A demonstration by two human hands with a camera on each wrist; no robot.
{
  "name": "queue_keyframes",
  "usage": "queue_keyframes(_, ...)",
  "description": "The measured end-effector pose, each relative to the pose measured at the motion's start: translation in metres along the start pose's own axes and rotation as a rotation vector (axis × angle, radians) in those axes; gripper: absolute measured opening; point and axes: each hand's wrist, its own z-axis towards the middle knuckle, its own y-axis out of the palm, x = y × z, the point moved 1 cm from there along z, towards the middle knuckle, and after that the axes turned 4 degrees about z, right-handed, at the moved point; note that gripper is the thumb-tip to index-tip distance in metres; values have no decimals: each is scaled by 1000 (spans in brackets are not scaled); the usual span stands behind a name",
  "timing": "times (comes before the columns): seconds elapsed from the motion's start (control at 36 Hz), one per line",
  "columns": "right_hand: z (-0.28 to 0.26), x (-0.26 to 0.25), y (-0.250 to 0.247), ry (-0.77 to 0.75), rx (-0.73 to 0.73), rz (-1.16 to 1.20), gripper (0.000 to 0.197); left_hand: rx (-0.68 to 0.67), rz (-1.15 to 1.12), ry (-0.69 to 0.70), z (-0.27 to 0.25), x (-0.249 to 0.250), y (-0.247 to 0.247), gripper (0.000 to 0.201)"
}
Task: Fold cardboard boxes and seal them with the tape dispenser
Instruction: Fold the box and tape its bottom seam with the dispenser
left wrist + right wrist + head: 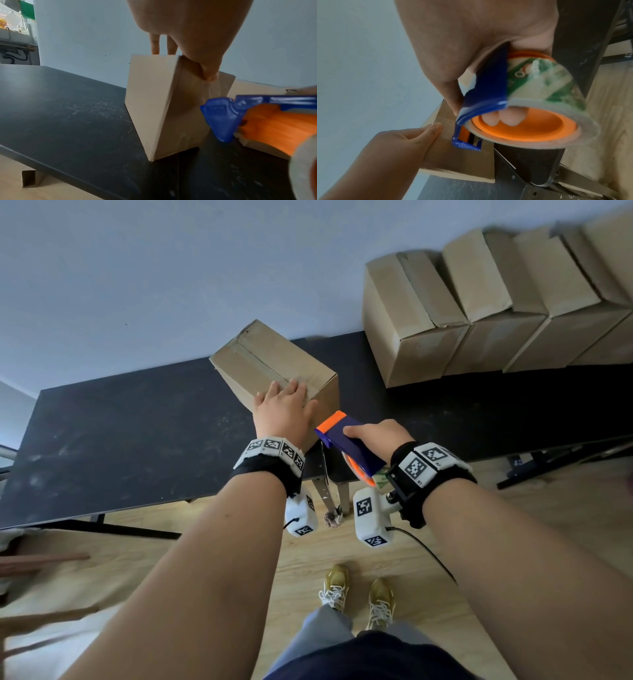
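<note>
Here the plain brown cardboard box, flaps closed, sits on the dark scuffed table at the middle of the head view, near the table's front edge. Left hand lies flat on the box's near top corner, fingers straight, thumb down the near side face; it pins rather than grips. Right hand has its grip clenched round the blue-and-orange tape dispenser, fingers hooked through the orange core of the roll in the right wrist view. Dispenser nose sits at the box's near side face, just below the top edge, close beside the left thumb. Clear tape seems to run along the centre seam on top and down the near face; blur makes this uncertain. Judgement: step in hand is finishing or cutting the strip on that face. To do well: keep downward pressure so the light box cannot slide, tilt the blade into the tape, tear sharply, then rub the tail flat. Watch the thumb near the cutter. Around: a row of made-up brown cardboard boxes at upper right of the head view, well apart; wooden floor below; a flat scrap of cardboard on the floor, lower left of the left wrist view. Nothing blocks the work.
</note>
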Motion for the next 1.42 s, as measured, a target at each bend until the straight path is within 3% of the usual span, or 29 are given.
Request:
queue_keyframes(0.31,19,-15,12,49,-20,102,52,53,21,-9,2,-5,4,46)
queue_keyframes(0.64,29,-20,9,130,-56,124,27,37,38,-14,4,-4,4,45)
queue_keyframes(0.75,30,6,18,211,-65,134,49,22,79,-22,6,-2,5,50)
queue_keyframes(1.0,21,-4,-5,129,69,161,43,-41,201,-14,13,15,-2,45)
queue_keyframes(1.25,7,-10,-12,24,124,158,52,73,-68,70,8,-4,-12,37)
queue_keyframes(1.42,1,-15,-13,0,144,153,46,-19,47,66,8,-2,-14,51)
